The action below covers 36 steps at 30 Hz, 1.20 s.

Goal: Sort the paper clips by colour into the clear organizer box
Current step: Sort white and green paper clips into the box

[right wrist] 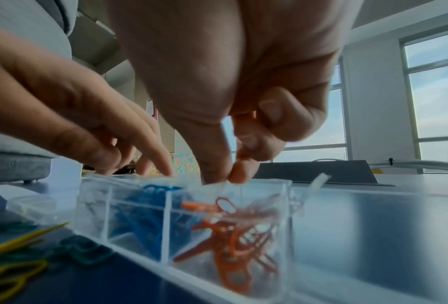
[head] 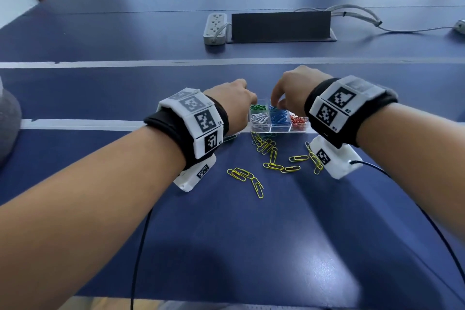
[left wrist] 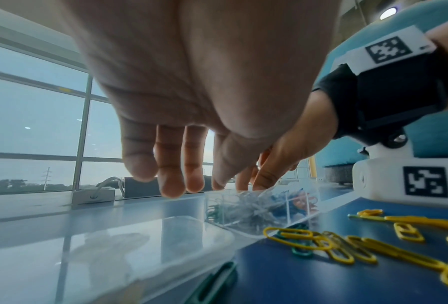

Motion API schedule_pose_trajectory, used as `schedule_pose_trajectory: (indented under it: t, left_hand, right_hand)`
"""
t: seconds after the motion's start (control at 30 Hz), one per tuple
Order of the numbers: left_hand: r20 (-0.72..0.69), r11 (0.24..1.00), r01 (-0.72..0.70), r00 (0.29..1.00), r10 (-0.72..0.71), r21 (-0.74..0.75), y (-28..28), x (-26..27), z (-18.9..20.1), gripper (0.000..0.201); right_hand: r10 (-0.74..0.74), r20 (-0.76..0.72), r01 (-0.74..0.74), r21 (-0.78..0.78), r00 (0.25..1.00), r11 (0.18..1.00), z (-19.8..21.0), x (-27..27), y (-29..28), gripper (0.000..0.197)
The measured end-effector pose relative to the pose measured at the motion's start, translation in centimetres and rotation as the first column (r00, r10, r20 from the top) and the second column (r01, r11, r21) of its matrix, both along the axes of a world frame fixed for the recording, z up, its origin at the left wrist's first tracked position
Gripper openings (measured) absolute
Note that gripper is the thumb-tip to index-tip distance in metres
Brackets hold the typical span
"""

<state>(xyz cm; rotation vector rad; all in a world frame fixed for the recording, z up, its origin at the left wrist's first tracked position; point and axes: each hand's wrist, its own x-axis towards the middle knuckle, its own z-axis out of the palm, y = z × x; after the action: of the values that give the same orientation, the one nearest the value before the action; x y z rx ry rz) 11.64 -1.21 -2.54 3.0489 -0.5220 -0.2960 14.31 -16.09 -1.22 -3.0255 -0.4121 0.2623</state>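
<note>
Clear organizer box [head: 279, 128] — both hands over it. Left hand [head: 234, 100]: fingers relaxed, empty; right hand [head: 294, 88]: thumb and forefinger pinched (contents unclear). Yellow paper clips [head: 269, 156] just beside it on the worktop [head: 251, 246].

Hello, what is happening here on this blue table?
A person is sorting paper clips by colour into a clear organizer box. Green, white, blue and red clips already lie in separate compartments. Both hands, the left hand and the right hand, reach over the box. Yellow clips and a few green ones still lie loose on the table.
</note>
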Motion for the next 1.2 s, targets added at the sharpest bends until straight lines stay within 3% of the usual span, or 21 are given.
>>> schedule_pose_trajectory:
  t: [0.2, 0.37, 0.7, 0.83, 0.93, 1.03, 1.2]
  left_hand:
    - [0.032, 0.985, 0.0, 0.999, 0.005, -0.175, 1.2, -2.1, 0.9, 0.033]
    - [-0.035, 0.994, -0.082, 0.996, 0.079, -0.074, 3.2, -3.4, 0.7, 0.018]
    - [-0.03, 0.993, -0.109, 0.994, 0.108, -0.042, 2.7, -4.0, 0.4, 0.018]
    - [-0.041, 0.995, -0.089, 0.995, 0.087, -0.049, 2.8, -4.0, 0.3, 0.018]
    - [-0.055, 0.994, -0.089, 0.995, 0.085, -0.069, 2.8, -4.1, 0.3, 0.011]
    - [-0.062, 0.988, -0.099, 0.994, 0.092, -0.116, 2.9, -4.3, 0.5, 0.008]
    - [-0.076, 0.954, -0.182, 0.983, 0.169, -0.237, 4.5, -4.3, 1.2, 0.019]
  right_hand:
    - [0.022, 0.032, -0.02, -0.065, 0.999, 0.998, 0.4, 0.0, 0.1, 0.013]
    - [0.005, 0.1, -0.004, -0.008, 0.995, 1.0, 0.9, -0.2, 0.5, 0.019]
    - [0.13, 0.079, -0.138, 0.107, 0.988, 0.985, 0.9, -2.4, 2.3, 0.018]
    - [0.182, -0.034, -0.184, -0.08, 0.983, 0.98, 1.2, -5.2, 2.1, 0.013]
    - [0.163, -0.021, -0.164, -0.198, 0.986, 0.966, 0.9, -6.0, 1.9, 0.013]
    - [0.171, 0.022, -0.161, -0.227, 0.985, 0.96, 0.2, -6.3, 1.9, 0.013]
    - [0.161, 0.03, -0.151, -0.222, 0.986, 0.963, -0.2, -5.9, 1.8, 0.016]
